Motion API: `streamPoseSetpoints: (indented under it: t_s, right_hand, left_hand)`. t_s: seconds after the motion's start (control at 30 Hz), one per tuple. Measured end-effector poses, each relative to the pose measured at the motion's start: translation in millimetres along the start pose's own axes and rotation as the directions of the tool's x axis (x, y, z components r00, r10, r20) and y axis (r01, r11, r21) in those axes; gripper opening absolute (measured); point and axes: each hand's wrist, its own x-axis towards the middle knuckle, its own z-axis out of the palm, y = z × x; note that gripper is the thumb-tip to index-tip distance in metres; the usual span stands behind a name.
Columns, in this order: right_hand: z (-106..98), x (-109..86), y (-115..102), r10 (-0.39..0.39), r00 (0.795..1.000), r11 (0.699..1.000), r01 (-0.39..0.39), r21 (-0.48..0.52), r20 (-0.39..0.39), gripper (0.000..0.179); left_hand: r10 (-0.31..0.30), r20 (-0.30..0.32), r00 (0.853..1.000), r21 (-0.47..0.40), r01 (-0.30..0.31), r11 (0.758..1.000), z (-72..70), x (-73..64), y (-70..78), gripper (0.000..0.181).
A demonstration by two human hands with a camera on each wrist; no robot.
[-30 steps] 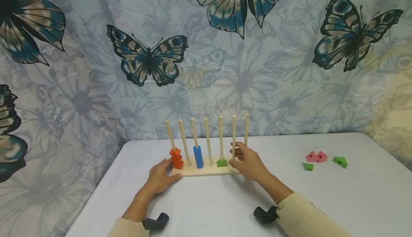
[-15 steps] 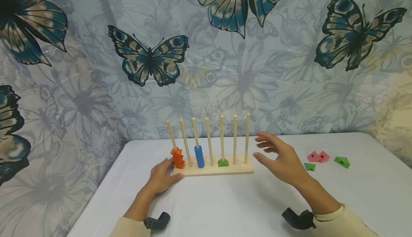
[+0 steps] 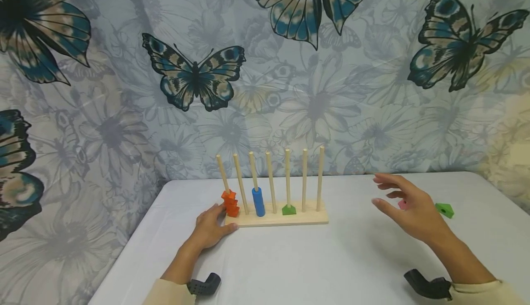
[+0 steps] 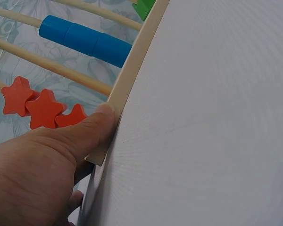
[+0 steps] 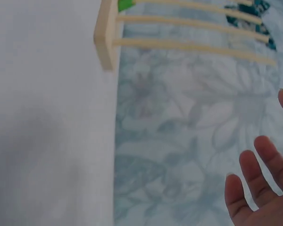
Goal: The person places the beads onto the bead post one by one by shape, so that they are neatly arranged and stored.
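Observation:
A wooden peg stand [image 3: 273, 221] with several upright rods stands on the table. My left hand [image 3: 209, 228] grips its left end, the thumb [image 4: 92, 129] pressed along the base's front edge. Three orange star beads [image 4: 43, 108] are stacked on the leftmost rod. Blue cylinder beads [image 4: 85, 40] fill the lower part of another rod, and a green triangular bead [image 3: 289, 210] sits low on a rod right of the middle. Over the table's right side, my right hand [image 3: 414, 213] holds nothing, fingers spread and slightly bent. It hides most of the pink pieces [image 3: 402, 204] behind it.
On the right lies a loose green triangular bead [image 3: 445, 210], just beyond the right hand. Behind the white table [image 3: 306, 263] hangs a floral cloth [image 3: 314, 112] with butterflies. Each wrist carries a black camera mount [image 3: 204, 284].
My right hand has left the rods at the stand's right end and moved right, towards the loose pink and green pieces, now partly covering them. The left hand keeps its grip on the stand.

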Motion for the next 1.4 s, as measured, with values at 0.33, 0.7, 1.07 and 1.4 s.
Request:
streamPoseSetpoints:
  t_s: [0.33,0.7,1.07,1.4]
  right_hand:
    - [-16,-21.5,57,0.183,0.983,0.982,-0.183,-0.042,-0.007,0.042]
    - [-15,-44.1,95,0.210,0.970,0.977,-0.204,-0.057,0.123,0.028]
    - [-18,-45.0,99,0.276,0.957,0.952,-0.260,-0.164,0.087,0.017]
    - [-19,-45.9,95,0.412,0.899,0.905,-0.386,-0.180,0.148,0.023]
  left_hand:
    - [0.006,0.007,1.000,0.014,-0.006,1.000,-0.3,-0.4,0.6,0.075]
    - [-0.038,0.014,0.999,0.012,0.038,0.999,-0.2,-1.3,-1.6,0.078]
    - [-0.022,0.010,1.000,-0.014,0.022,1.000,0.8,0.9,-1.9,0.078]
    - [-0.034,0.009,0.999,-0.014,0.034,0.999,0.3,0.6,-1.3,0.079]
